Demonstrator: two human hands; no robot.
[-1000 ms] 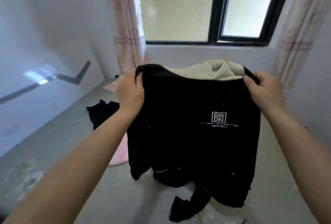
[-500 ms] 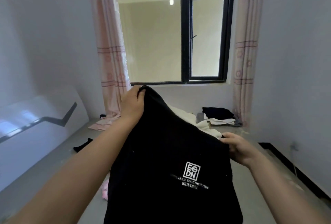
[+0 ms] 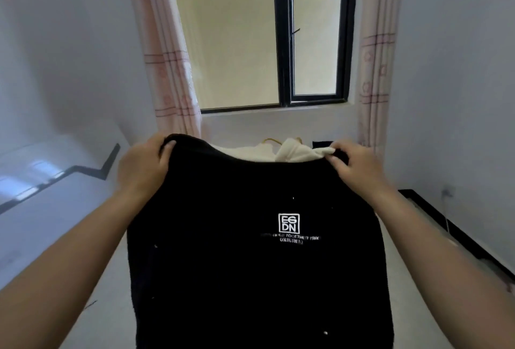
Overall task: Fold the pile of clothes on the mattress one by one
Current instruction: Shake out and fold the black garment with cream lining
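Black garment [image 3: 250, 251], fleece-like, held up spread in mid-frame, hanging down past bottom edge. White square logo [image 3: 289, 223] w/ letters "EG DN" on chest area, right of centre; small white text lines beneath, partly blurred. Cream lining [image 3: 295, 152] showing at top edge, bunched toward right corner. Tiny white specks scattered on black fabric.

Left hand [image 3: 140, 166] clenched on garment's top left corner, fingers curled over edge, thumb tip resting on front of fabric. Right hand [image 3: 354, 166] pinching top right corner where cream lining meets black, fingertips closed on cloth. Both forearms bare, reaching in from lower corners, garment stretched between them.

Behind top edge: more cream cloth [image 3: 250, 150] w/ thin yellow cord [image 3: 271, 140], plus dark item [image 3: 320, 144] just beside right hand; can't tell what these are. Mattress [image 3: 106, 307] pale grey, visible either side of garment, below arms.

Further back: window [image 3: 281, 42] w/ black frame, right pane swung open, beige wall seen outside. Pale pink curtains w/ darker stripes, left curtain [image 3: 167, 56] and right curtain [image 3: 374, 56], drawn to each side of window. White walls all round. White panel [image 3: 41, 181] at left w/ dark zigzag line across it, glossy reflections. Black skirting strip [image 3: 451, 226] along base of right wall, thin cable hanging just above it.
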